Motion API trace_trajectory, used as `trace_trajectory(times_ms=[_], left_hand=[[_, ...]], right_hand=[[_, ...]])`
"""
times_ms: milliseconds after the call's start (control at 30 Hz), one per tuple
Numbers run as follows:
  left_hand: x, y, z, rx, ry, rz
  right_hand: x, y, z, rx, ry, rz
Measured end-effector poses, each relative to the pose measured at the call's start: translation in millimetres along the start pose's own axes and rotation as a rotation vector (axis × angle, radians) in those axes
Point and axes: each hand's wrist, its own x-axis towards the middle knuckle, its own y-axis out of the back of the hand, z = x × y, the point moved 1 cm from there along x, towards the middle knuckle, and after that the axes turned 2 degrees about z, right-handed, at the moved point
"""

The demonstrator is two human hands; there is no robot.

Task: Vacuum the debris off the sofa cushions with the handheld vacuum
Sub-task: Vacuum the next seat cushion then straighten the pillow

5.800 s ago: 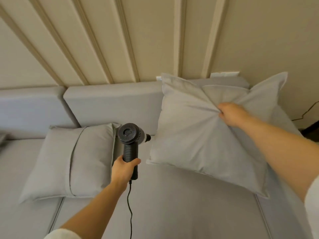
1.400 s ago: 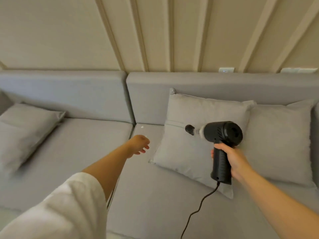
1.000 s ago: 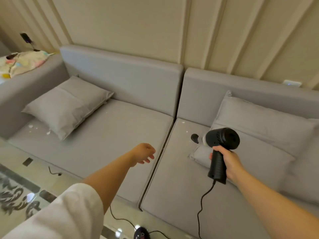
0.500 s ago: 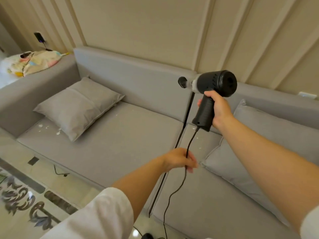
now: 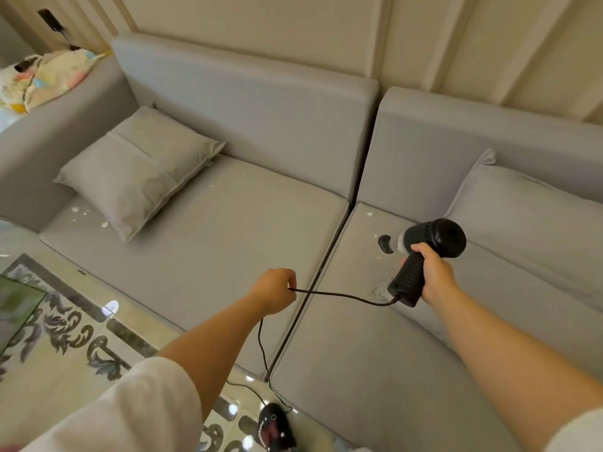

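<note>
A: Black plastic vacuum (image 5: 427, 252), pistol shape, held above the right seat (image 5: 359, 353), nozzle aimed left and down at the white crumbs (image 5: 378, 256) near the seat's back corner.

B: Grip?

A: Right hand (image 5: 432, 272) wraps the ribbed handle, fingers curled round it. One-handed carry, so it looks light. Rigid body. Ribs should stop slipping. The handle is the only sensible place to hold it; the round motor end looks vented.

B: Left hand?

A: Left hand (image 5: 275, 290) pinches the cord (image 5: 342, 296), fingers closed on it, between the two seats. The cord is thin and limp: it sags from the handle base to the hand, then drops to the floor.

B: Risk?

A: Probably the cord dragging across the cushions or tugging the handle; holding the slack aside seems sensible.

B: Debris elsewhere?

A: More white bits (image 5: 85, 216) on the left seat, beside the pillow (image 5: 137, 171). Small flakes, likely light. The soft fabric will dent under the nozzle, so light pressure.

B: Anything else?

A: Pillow (image 5: 522, 216) at the right, just behind the vacuum.
</note>
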Motion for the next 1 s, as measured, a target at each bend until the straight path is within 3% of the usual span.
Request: trace_trajectory(times_ms=[267, 533, 800, 1000], left_hand=[[50, -16, 33, -0.029, 0.027, -0.038], [77, -14, 16, -0.022, 0.027, -0.12], [102, -5, -42, 0.024, -0.018, -0.208], [119, 33, -121, 0.023, -0.089, -0.242]], right_hand=[[79, -1, -5, -0.179, -0.038, -0.032], [114, -14, 23, -0.167, -0.135, 0.079], [90, -82, 54, -0.254, -0.172, -0.138], [71, -156, 105, -0.031, -0.204, 0.029]])
